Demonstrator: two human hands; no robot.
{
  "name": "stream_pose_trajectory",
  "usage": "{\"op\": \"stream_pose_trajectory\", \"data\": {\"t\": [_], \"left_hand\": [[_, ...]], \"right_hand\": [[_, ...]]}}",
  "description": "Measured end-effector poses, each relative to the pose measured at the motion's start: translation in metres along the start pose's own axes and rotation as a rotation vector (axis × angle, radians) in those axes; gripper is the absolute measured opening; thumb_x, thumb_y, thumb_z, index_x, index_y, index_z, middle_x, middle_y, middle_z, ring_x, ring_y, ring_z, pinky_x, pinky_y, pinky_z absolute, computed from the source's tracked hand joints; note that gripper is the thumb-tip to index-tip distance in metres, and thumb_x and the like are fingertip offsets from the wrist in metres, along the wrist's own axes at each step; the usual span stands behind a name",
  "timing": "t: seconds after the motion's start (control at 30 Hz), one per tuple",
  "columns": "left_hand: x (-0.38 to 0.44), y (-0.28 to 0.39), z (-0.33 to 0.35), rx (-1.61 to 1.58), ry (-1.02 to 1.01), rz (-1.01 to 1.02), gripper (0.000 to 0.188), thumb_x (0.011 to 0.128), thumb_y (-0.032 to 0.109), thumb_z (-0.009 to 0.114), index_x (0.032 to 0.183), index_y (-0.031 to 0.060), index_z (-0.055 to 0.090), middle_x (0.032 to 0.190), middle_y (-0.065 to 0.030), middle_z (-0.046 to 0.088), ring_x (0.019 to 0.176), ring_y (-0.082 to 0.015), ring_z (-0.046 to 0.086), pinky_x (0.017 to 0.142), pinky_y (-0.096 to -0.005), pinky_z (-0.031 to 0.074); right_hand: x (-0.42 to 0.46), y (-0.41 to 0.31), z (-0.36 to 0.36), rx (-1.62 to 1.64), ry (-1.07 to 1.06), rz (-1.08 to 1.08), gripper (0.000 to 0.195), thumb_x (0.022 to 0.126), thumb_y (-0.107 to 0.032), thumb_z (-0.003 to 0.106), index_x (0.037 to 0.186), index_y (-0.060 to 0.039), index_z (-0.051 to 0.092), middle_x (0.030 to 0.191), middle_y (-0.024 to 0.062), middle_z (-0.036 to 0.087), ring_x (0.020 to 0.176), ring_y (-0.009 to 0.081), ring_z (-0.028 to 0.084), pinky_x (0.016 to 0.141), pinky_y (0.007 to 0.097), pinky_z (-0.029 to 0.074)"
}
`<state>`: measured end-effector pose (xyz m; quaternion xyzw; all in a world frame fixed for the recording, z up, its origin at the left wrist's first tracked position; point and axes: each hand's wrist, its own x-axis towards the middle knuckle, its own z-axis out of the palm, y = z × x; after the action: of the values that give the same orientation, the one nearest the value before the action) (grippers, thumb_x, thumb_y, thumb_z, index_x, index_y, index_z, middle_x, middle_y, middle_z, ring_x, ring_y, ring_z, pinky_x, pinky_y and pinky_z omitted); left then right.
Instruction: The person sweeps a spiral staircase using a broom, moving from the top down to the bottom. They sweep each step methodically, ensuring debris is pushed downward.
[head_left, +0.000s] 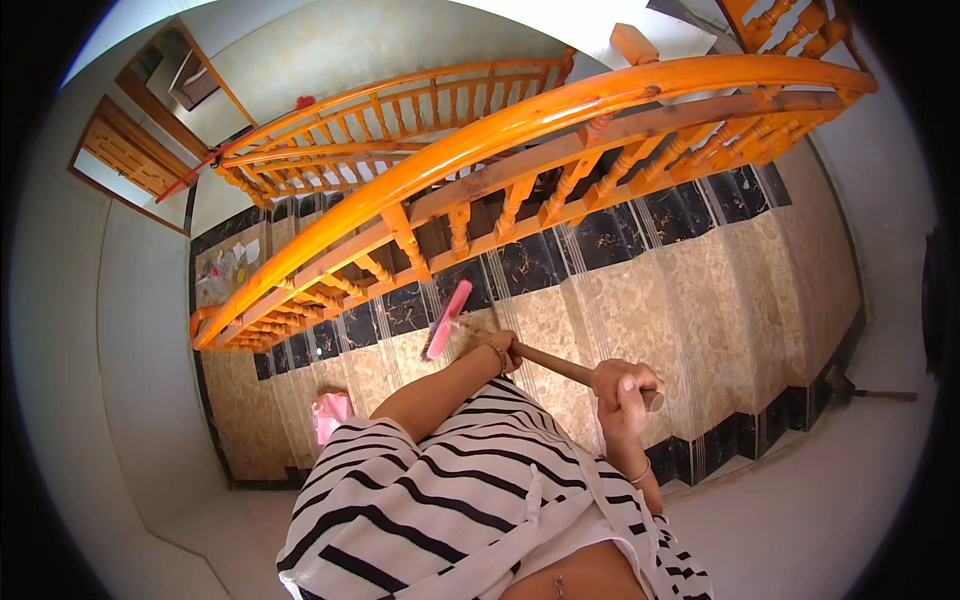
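My left hand (508, 352), with a beaded bracelet at the wrist, grips the wooden handle (555, 364) of a broom about midway along. My right hand (624, 394) is closed around the handle near its top end, thumb uppermost. The broom's pink head (451, 318) rests low on the stairs, close to the foot of the banister, with dark bristles along its left side. Beneath it, tan stone treads (630, 322) meet a black marble border (525, 259) on the banister side. Below and left of the broom head lies a pink object (331, 415), possibly a bag or dustpan.
An orange wooden banister (525, 124) with turned balusters runs along the stairs' far side. A dark long-handled object (844, 384) is at the right wall. Beyond the banister, a clear plastic bag (217, 274) and small litter lie on the floor. A wooden door (135, 154) stands upper left.
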<state>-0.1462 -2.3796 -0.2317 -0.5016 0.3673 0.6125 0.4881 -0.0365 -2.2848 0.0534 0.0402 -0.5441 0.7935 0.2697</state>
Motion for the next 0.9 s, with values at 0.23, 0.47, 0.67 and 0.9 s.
{"op": "stream_pose_trajectory", "data": {"t": [0.23,0.47,0.67,0.9], "left_hand": [[-0.109,-0.045,0.013,-0.187,-0.386,-0.018,0.007,0.078,0.013,0.046,0.073,0.0086,0.045,0.069,-0.0030,0.052,0.066,-0.0156,0.050,0.051,-0.0279,0.036],[-0.198,-0.092,0.039,0.015,-0.562,0.045,0.014,0.086,0.021,0.045,0.081,0.0086,0.046,0.079,-0.0025,0.055,0.086,-0.0157,0.054,0.067,-0.0276,0.040],[-0.127,-0.114,0.063,0.083,-0.466,-0.113,0.010,0.085,0.017,0.043,0.080,0.0080,0.045,0.077,-0.0041,0.055,0.079,-0.0148,0.055,0.060,-0.0268,0.040],[-0.071,-0.134,0.101,0.232,-0.423,-0.070,0.012,0.082,0.015,0.045,0.071,0.0097,0.046,0.063,-0.0032,0.055,0.055,-0.0145,0.050,0.047,-0.0278,0.036]], "right_hand": [[0.004,-0.091,-0.031,0.241,-0.340,-0.138,0.042,0.075,-0.005,0.053,0.046,-0.0126,0.023,0.037,-0.0018,0.030,0.030,0.0113,0.029,0.031,0.0259,0.021],[-0.038,-0.168,-0.055,0.278,-0.260,-0.430,0.042,0.074,-0.002,0.057,0.048,-0.0135,0.026,0.035,-0.0016,0.035,0.027,0.0088,0.032,0.028,0.0207,0.032],[-0.053,-0.159,-0.070,0.096,-0.319,-0.288,0.037,0.075,-0.007,0.058,0.049,-0.0120,0.032,0.037,-0.0020,0.037,0.029,0.0092,0.033,0.028,0.0220,0.029],[-0.059,-0.133,-0.066,-0.164,-0.155,-0.331,0.033,0.077,-0.015,0.062,0.052,-0.0081,0.040,0.041,0.0007,0.041,0.033,0.0128,0.037,0.033,0.0257,0.032]]}}
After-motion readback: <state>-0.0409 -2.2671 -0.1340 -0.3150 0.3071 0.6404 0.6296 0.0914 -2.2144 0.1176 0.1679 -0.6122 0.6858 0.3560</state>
